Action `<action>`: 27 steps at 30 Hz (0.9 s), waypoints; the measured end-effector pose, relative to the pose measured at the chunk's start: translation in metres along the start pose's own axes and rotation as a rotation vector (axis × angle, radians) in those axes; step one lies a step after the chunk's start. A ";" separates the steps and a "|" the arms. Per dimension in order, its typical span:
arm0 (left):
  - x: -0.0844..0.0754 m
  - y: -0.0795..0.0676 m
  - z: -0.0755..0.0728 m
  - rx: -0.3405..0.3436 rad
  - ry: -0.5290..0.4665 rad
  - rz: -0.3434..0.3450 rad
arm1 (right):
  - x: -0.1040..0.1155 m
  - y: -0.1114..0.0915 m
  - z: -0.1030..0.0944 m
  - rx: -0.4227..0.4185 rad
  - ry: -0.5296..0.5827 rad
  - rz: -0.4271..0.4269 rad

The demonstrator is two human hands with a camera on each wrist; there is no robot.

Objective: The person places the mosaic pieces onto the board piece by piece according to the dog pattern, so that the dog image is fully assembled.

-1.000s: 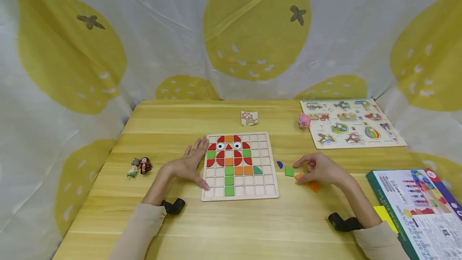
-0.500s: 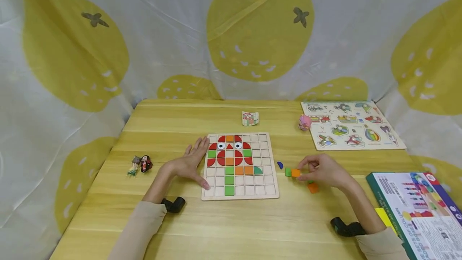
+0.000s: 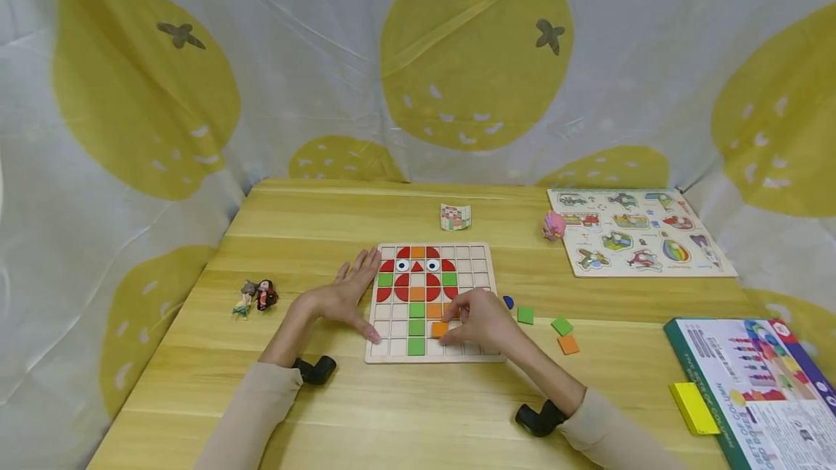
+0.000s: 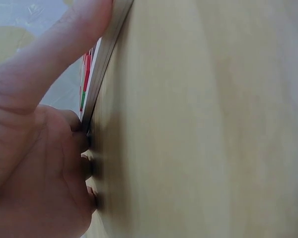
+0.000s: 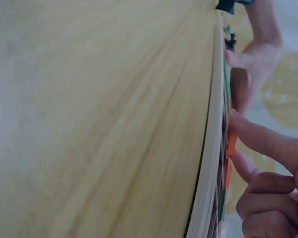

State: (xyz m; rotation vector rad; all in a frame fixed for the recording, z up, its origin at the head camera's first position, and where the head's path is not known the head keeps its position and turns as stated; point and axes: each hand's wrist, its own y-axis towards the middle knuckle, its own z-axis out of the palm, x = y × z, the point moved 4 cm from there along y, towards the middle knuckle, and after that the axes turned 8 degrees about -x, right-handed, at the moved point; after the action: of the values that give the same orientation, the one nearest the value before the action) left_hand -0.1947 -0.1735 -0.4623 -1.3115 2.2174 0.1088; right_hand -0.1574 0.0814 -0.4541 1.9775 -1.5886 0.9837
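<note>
A wooden grid board (image 3: 390, 347) lies on the table, partly filled with red, green and orange tiles and two eye pieces. Along its left edge rests my left hand (image 3: 342, 302), fingers spread, thumb on the near left corner; the left wrist view shows the thumb (image 4: 49, 54) against the board's side. My right hand (image 3: 482, 319) pinches an orange square tile (image 3: 440, 329) between thumb and finger, low over the grid, right of the green column. In the right wrist view that orange tile (image 5: 232, 143) stands at the thumb tip. The right hand covers some cells on the board's right side.
Right of the board lie a blue half-round piece (image 3: 508, 302), green squares (image 3: 525, 315) and an orange square (image 3: 568, 344). A pattern card (image 3: 455, 217) is behind. Small figurines (image 3: 256, 297), a pink toy (image 3: 554, 225), a picture puzzle (image 3: 636, 238), a box (image 3: 751, 376) and a yellow block (image 3: 694, 408) surround.
My right hand picked up an orange square from the loose tiles and carried it left over the grid. My left hand has stayed at the board's edge.
</note>
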 end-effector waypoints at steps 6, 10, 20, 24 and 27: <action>0.000 0.000 0.000 0.010 0.004 -0.018 | 0.004 0.005 0.004 -0.010 -0.064 -0.026; 0.000 0.000 -0.001 0.012 0.004 -0.018 | 0.005 0.006 0.004 0.009 -0.048 -0.033; -0.001 0.000 0.002 0.008 0.006 0.000 | 0.005 0.008 0.005 0.020 -0.010 -0.030; 0.001 0.000 0.003 0.014 0.011 -0.018 | 0.006 0.009 0.007 0.043 0.016 -0.050; 0.002 0.000 0.002 0.010 0.015 -0.023 | 0.007 0.010 0.007 0.070 0.041 -0.080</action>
State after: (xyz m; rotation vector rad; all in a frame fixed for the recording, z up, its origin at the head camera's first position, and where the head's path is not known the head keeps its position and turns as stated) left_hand -0.1946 -0.1740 -0.4651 -1.3359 2.2124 0.0788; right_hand -0.1646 0.0687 -0.4546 2.0374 -1.4601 1.0540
